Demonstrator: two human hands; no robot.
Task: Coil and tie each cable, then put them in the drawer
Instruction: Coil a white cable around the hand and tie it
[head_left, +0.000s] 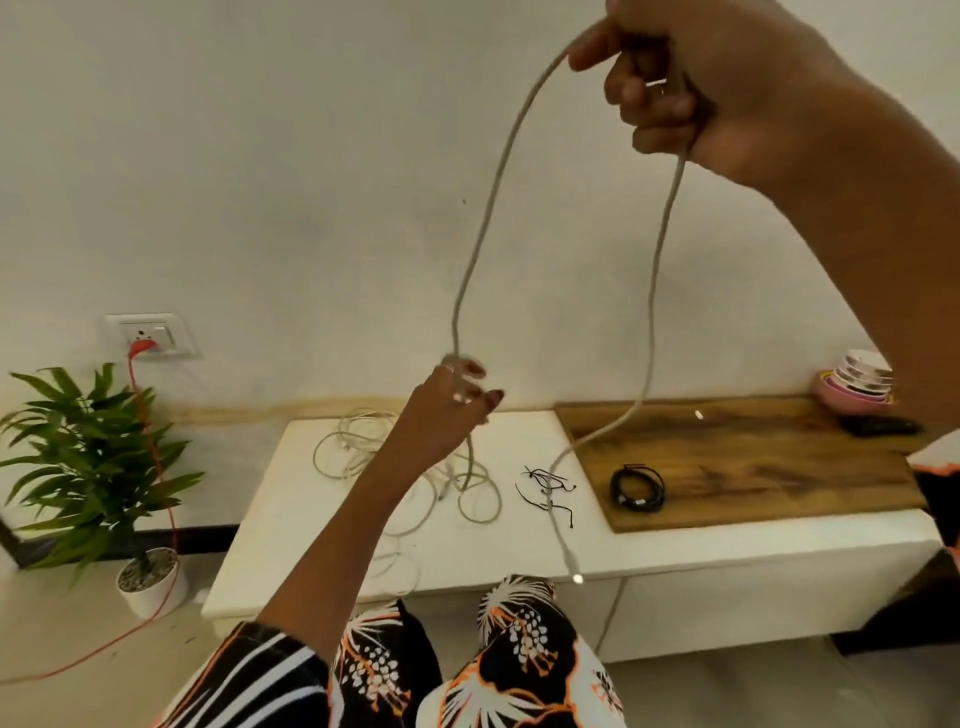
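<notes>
My right hand (691, 88) is raised high at the top right, shut on a long grey cable (488, 208). One strand arcs down to my left hand (452, 405), which pinches it above the white bench (675, 545). The other strand hangs down past the bench's front edge, ending in a plug (575, 576). More of the grey cable lies in loose loops (363, 447) on the bench. A coiled black cable (638, 487) rests on the wooden board (753, 457). Several thin black ties (545, 488) lie on the white top. No drawer is visible.
A potted plant (93, 467) stands on the floor at the left, beneath a wall socket (150, 335) with an orange cord (156, 467) plugged in. Stacked bowls (857, 384) and a dark object (880, 426) sit at the board's far right. My patterned clothing fills the bottom.
</notes>
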